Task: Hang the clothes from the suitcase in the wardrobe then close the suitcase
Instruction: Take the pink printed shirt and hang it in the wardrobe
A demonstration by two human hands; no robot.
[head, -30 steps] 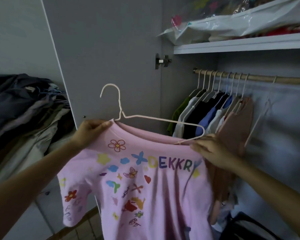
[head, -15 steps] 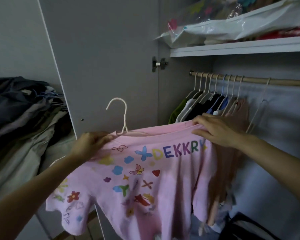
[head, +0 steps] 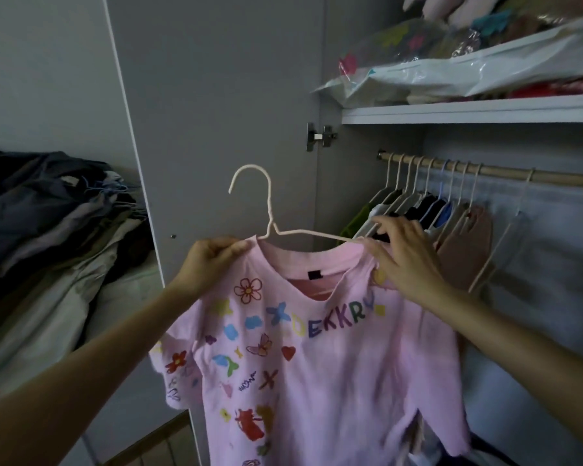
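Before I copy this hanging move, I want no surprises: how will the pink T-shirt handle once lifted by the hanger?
Probably floppy: the pink T-shirt sags in folds below the hanger. Likely light, since the thin wire shows no obvious bend. It may slide off, as its right shoulder sits bunched under the right hand.

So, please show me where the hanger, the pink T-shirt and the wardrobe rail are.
hanger [head: 249,169]: head view, top of its hook.
pink T-shirt [head: 317,381]: head view, middle of its front.
wardrobe rail [head: 559,179]: head view, bare right stretch.

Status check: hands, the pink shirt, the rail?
Both hands, left and right, pinch pink shirt at shoulders. Hanger in collar, not on rail. Rail's left end crowded.
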